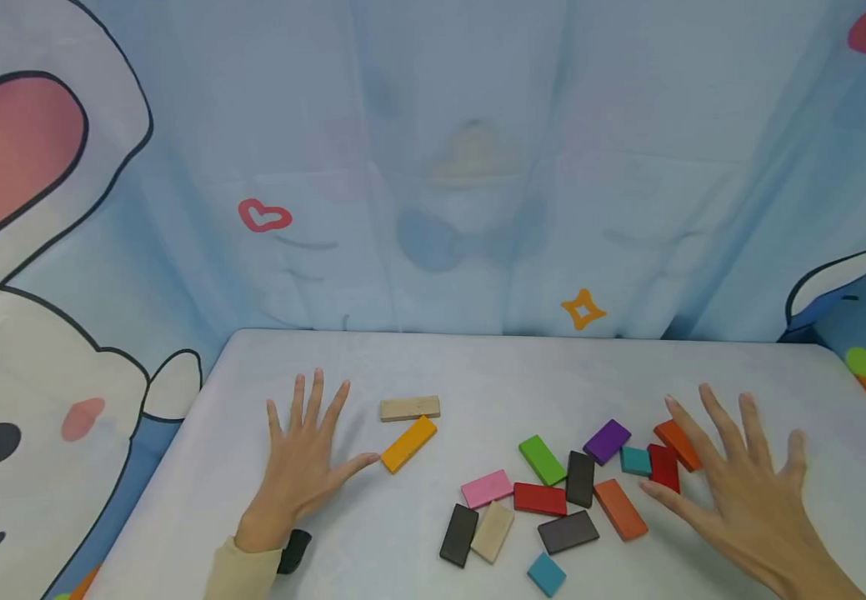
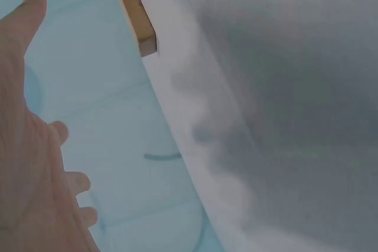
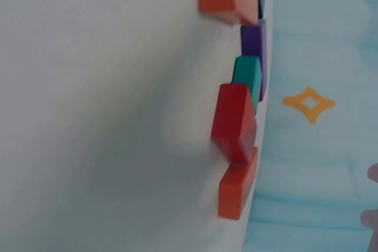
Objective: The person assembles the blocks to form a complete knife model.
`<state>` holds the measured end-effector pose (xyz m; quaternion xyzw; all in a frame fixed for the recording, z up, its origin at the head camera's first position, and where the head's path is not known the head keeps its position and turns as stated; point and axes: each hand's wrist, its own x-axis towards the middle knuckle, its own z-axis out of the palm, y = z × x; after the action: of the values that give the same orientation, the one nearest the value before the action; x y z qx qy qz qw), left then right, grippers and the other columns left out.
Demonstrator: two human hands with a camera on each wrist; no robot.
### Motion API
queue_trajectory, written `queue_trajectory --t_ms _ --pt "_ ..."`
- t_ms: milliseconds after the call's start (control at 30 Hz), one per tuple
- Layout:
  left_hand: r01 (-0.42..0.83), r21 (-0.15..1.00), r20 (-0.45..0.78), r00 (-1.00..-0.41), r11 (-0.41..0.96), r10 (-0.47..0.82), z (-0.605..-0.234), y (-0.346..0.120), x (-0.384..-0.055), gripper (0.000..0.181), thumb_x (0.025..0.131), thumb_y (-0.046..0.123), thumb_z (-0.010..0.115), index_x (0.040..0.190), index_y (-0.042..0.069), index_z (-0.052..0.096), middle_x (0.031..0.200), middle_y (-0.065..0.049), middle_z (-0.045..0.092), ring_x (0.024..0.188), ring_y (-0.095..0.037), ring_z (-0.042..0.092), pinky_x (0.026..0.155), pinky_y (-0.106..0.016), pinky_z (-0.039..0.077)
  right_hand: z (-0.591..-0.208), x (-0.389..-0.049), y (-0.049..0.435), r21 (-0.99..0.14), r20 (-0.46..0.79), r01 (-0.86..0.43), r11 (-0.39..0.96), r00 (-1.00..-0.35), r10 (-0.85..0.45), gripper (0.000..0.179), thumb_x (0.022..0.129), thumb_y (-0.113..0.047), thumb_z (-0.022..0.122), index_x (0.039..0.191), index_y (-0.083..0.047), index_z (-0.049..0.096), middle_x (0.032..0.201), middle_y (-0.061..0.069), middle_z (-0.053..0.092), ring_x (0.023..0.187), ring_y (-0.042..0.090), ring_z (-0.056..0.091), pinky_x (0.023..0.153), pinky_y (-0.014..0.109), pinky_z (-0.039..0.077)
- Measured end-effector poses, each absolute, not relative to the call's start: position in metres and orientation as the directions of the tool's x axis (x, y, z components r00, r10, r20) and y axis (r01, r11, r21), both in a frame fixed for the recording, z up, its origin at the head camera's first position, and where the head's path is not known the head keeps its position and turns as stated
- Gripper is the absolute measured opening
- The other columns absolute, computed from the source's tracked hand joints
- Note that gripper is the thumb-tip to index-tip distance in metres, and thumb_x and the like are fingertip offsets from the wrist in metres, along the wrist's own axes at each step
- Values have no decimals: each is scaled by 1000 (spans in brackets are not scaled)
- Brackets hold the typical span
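My left hand [image 1: 305, 467] hovers with fingers spread over the left of the white table, holding nothing. Its thumb tip reaches in front of a yellow-orange block [image 1: 408, 444], and a plain wooden block [image 1: 409, 407] lies just behind that. At the right, my right hand [image 1: 751, 496] is also spread and holds nothing. Nearest to it are a dark red block [image 1: 663, 467], an orange block [image 1: 678, 444] and another orange block [image 1: 621, 510]. In the left wrist view the thumb [image 2: 29, 19] stands away from the other fingers.
Between the hands lie loose blocks: green [image 1: 542, 460], purple [image 1: 607, 442], pink [image 1: 487, 488], red [image 1: 540, 499], teal [image 1: 547, 574], dark grey [image 1: 568, 532], black [image 1: 458, 535] and pale wood [image 1: 493, 532]. A blue cartoon curtain [image 1: 463, 250] hangs behind the table [image 1: 372, 550].
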<state>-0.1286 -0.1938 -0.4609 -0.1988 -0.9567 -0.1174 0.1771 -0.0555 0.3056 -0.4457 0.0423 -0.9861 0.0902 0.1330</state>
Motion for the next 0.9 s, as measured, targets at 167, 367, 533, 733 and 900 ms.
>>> queue_trajectory --t_ms 167,367,533,733,900 --pt "438 231 312 -879 869 360 -459 -181 -141 85 100 58 62 163 8 36 169 -25 22 156 -46 20 116 -78 17 -436 -60 291 -186 286 -175 967 -951 -117 120 78 -65 77 170 -30 9 173 21 7 157 50 -10 110 81 -15" --pt "519 305 330 -844 799 422 -455 -163 -160 62 105 27 66 156 0 43 158 -23 43 145 -40 43 112 -59 42 -424 -69 257 -188 344 -305 934 -911 -228 110 81 -74 71 169 -33 17 172 16 17 158 46 0 112 81 -11" --pt "554 361 264 -832 750 488 -453 -150 -174 48 105 17 66 148 1 53 146 -17 55 133 -32 55 109 -48 48 -419 -77 219 -190 373 -423 886 -866 -333 103 83 -73 71 167 -35 25 167 16 29 156 46 14 114 82 2" --pt "566 399 200 -821 721 534 -458 -139 -186 44 103 12 69 144 1 58 134 -14 61 122 -28 59 103 -42 53 -414 -94 177 -260 308 -482 837 -863 -401 94 88 -60 73 165 -27 31 164 14 36 153 44 23 115 80 15" --pt "557 417 161 -823 718 545 -459 -135 -190 41 101 12 71 140 2 63 126 -10 65 113 -26 62 99 -42 54 -409 -114 152 -328 257 -543 773 -839 -480 85 94 -53 72 163 -20 35 163 13 39 154 41 28 118 72 22"
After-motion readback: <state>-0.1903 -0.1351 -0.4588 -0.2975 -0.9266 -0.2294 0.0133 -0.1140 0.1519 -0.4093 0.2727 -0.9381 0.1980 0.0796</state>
